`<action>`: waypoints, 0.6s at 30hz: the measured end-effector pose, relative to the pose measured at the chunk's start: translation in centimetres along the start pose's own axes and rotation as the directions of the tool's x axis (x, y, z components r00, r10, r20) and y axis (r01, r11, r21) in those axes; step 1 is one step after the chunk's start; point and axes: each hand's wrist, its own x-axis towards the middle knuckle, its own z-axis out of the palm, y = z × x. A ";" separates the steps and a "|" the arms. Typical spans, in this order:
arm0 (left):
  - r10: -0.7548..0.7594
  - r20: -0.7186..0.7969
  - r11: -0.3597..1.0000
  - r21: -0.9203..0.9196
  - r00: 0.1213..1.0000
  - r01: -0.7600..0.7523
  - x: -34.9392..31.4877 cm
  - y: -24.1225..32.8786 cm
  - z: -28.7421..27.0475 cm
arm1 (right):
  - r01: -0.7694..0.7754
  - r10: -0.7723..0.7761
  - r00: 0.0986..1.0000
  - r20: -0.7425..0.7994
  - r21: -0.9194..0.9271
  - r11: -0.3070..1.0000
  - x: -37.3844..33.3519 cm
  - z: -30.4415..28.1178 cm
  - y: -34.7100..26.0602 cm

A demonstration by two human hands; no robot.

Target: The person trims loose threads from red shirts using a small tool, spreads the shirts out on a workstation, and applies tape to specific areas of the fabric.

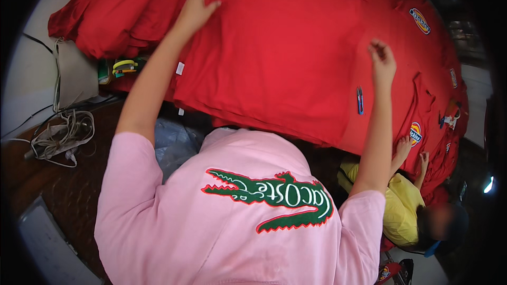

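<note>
A large red garment point(285, 47) is spread over other red cloth on the table, its surface slightly rippled and its right side a little blurred. Over its upper left part is my left hand point(198, 6), open, with the thumb apart from the bent fingers. My right hand point(383, 60) hovers past the garment's right side, its fingers loosely curled and somewhat smeared, with nothing visible in them. Below that hand, blue-handled thread snips point(360, 100) lie on the red cloth. Two small white labels point(180, 68) stick out at the garment's left edge.
More red garments point(124, 10) are heaped at the far left, and several with oval patches point(420, 21) lie at the right. A co-worker in a yellow top point(404, 208) works at the lower right. Yellow tape point(125, 66) and tangled cables point(68, 132) are at the left.
</note>
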 end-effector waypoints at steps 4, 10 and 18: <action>-0.043 0.184 0.999 0.031 0.982 0.037 -17.7 4.5 -0.5 | 0.126 -0.050 0.965 0.256 -0.291 0.948 -17.1 1.6 -3.2; -0.270 0.228 0.834 0.540 0.936 0.109 -29.1 6.3 -3.4 | 0.104 0.112 0.946 0.305 -0.609 0.786 -30.7 -0.1 -5.7; -0.063 0.391 0.937 0.340 0.918 -0.080 -28.2 12.8 -2.7 | 0.104 0.056 0.939 0.339 -0.434 0.895 -28.5 -4.0 -2.4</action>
